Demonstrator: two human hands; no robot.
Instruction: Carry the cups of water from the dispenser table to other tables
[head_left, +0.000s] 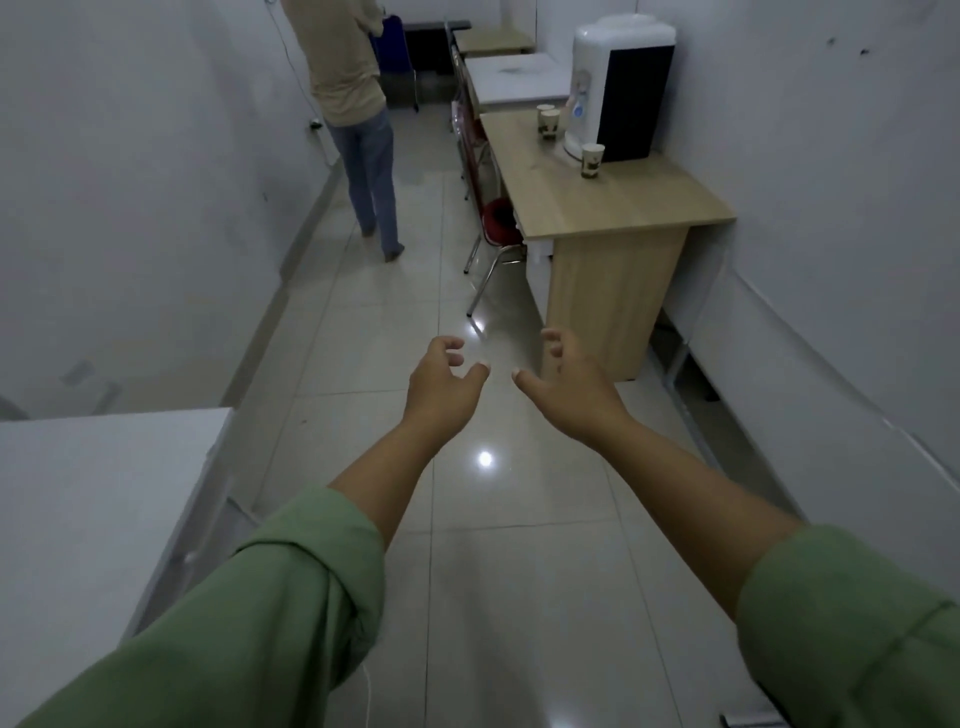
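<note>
A white water dispenser (618, 83) with a black side panel stands on a wooden table (623, 202) at the right wall. One paper cup (592, 160) stands in front of the dispenser, near its tap. Two more paper cups (548, 122) stand close together further back on the same table. My left hand (441, 387) and my right hand (569, 387) reach forward over the tiled floor, well short of the table. Both are empty with fingers curled apart. Green sleeves cover my forearms.
A person (353, 119) in a beige shirt and jeans stands ahead in the aisle by the left wall. A red chair (488, 218) is tucked at the wooden table. A white table (78, 493) is at my left; more tables (514, 78) line the right wall.
</note>
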